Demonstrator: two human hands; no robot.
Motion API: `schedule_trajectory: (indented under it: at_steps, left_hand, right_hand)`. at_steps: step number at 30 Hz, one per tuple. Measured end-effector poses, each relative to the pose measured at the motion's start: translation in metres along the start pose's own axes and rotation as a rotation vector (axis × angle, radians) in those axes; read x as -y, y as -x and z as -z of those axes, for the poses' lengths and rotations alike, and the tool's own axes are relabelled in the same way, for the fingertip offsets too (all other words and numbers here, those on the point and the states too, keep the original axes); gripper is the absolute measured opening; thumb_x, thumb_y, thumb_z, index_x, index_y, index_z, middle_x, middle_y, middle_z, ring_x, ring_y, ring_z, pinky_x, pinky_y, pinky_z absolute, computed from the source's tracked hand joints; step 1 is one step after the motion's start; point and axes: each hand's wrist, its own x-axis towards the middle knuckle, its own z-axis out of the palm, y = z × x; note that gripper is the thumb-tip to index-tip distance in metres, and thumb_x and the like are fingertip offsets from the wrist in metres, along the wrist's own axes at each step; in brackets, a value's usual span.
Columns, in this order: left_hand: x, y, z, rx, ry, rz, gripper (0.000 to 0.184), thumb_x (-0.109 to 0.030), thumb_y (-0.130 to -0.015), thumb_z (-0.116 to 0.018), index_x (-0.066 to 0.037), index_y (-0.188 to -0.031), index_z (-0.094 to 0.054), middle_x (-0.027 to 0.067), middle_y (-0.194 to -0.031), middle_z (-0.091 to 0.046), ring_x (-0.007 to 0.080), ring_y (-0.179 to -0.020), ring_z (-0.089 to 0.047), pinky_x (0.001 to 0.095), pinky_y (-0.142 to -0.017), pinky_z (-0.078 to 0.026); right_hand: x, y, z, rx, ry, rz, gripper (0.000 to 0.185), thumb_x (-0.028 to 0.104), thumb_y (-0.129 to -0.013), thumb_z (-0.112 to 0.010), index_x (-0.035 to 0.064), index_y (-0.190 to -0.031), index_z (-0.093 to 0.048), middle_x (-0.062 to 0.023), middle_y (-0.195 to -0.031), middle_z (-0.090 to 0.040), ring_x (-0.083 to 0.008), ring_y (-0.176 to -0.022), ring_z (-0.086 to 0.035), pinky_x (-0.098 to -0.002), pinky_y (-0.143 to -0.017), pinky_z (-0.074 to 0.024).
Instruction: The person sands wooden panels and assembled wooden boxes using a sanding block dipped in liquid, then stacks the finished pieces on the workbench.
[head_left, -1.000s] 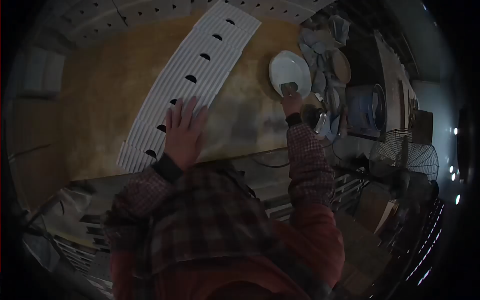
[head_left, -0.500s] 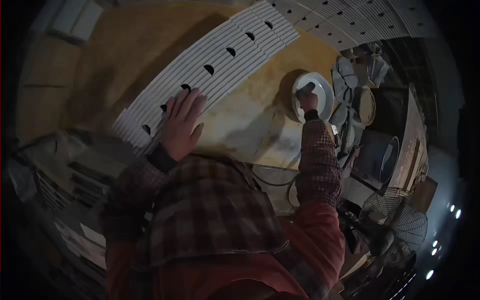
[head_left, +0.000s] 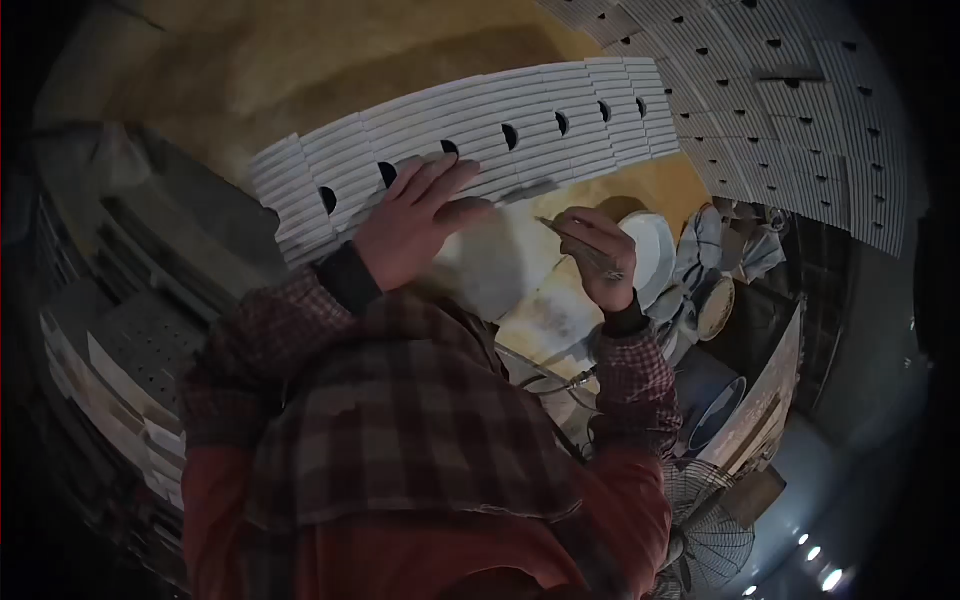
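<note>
A long row of pale, narrow strips (head_left: 430,125), laid side by side with dark half-round marks or notches along it, lies across the tan table (head_left: 540,330). My left hand (head_left: 415,215) rests on the near side of this row, fingers stretched out, with nothing gripped. To its right, my right hand (head_left: 600,250) is closed round a slim tool with a thin tip (head_left: 550,224); its exact kind is too dim to tell. The hand is beside the strips' near edge. Partly behind that hand stands a white bowl (head_left: 655,255).
More notched strips (head_left: 760,110) cover the far right. Cloths (head_left: 698,245) and a small round container (head_left: 715,308) sit beyond the bowl. Closer to me are a dark bucket (head_left: 722,410) and a wire fan guard (head_left: 715,520). Stacked panels (head_left: 130,360) stand at left.
My right hand has left the white bowl and moved left to the strips, holding the slim tool. My left hand stays on the row. The whole view has turned.
</note>
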Motion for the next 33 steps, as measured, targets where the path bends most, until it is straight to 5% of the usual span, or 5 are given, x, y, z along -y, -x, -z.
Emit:
schedule_trajectory:
  at_steps: [11,19,21,29,33]
  left_hand:
    - [0.006,0.0,0.004,-0.027,0.237,0.042,0.053,-0.005,-0.065,-0.057,-0.008,-0.116,-0.044,0.0086,-0.127,-0.038,0.025,-0.119,-0.034,0.0398,-0.1,-0.027]
    - [0.008,-0.001,0.0,-0.038,0.211,0.04,0.048,-0.004,-0.065,-0.057,-0.007,-0.112,-0.048,0.0081,-0.124,-0.039,0.0228,-0.118,-0.035,0.0381,-0.099,-0.027]
    - [0.007,-0.002,-0.003,-0.024,0.228,0.041,0.05,-0.005,-0.065,-0.057,-0.007,-0.113,-0.047,0.009,-0.126,-0.038,0.0242,-0.119,-0.034,0.0388,-0.099,-0.027]
    - [0.007,-0.002,0.001,-0.018,0.232,0.034,0.055,-0.001,-0.06,-0.057,-0.007,-0.114,-0.046,0.0094,-0.127,-0.037,0.0256,-0.12,-0.033,0.0394,-0.099,-0.028]
    - [0.007,-0.006,0.001,-0.009,0.237,0.036,0.05,0.0,-0.061,-0.057,-0.008,-0.11,-0.049,0.0087,-0.123,-0.039,0.0247,-0.118,-0.035,0.0388,-0.098,-0.029]
  right_hand:
    - [-0.007,-0.058,0.011,0.465,0.268,0.151,0.038,0.0,-0.062,-0.062,0.0039,-0.099,-0.059,-0.0123,-0.101,-0.056,-0.0269,-0.091,-0.057,-0.0302,-0.076,-0.0457]
    - [-0.013,-0.069,0.014,0.56,0.276,0.146,0.036,0.0,-0.062,-0.063,0.0036,-0.098,-0.06,-0.0125,-0.1,-0.057,-0.0261,-0.09,-0.057,-0.0301,-0.077,-0.046]
    - [-0.012,-0.079,0.02,0.602,0.141,0.119,0.048,-0.004,-0.052,-0.062,0.0063,-0.099,-0.06,-0.0107,-0.102,-0.056,-0.0279,-0.093,-0.055,-0.0308,-0.079,-0.0442]
    - [-0.015,-0.082,0.015,0.611,0.117,0.04,0.038,-0.008,-0.059,-0.058,0.0013,-0.096,-0.06,-0.0103,-0.099,-0.058,-0.0246,-0.093,-0.056,-0.0287,-0.079,-0.0438]
    - [-0.012,-0.091,0.01,0.631,0.115,0.158,0.046,-0.014,-0.049,-0.05,0.0024,-0.091,-0.059,-0.0109,-0.095,-0.057,-0.0292,-0.088,-0.056,-0.0314,-0.075,-0.0448]
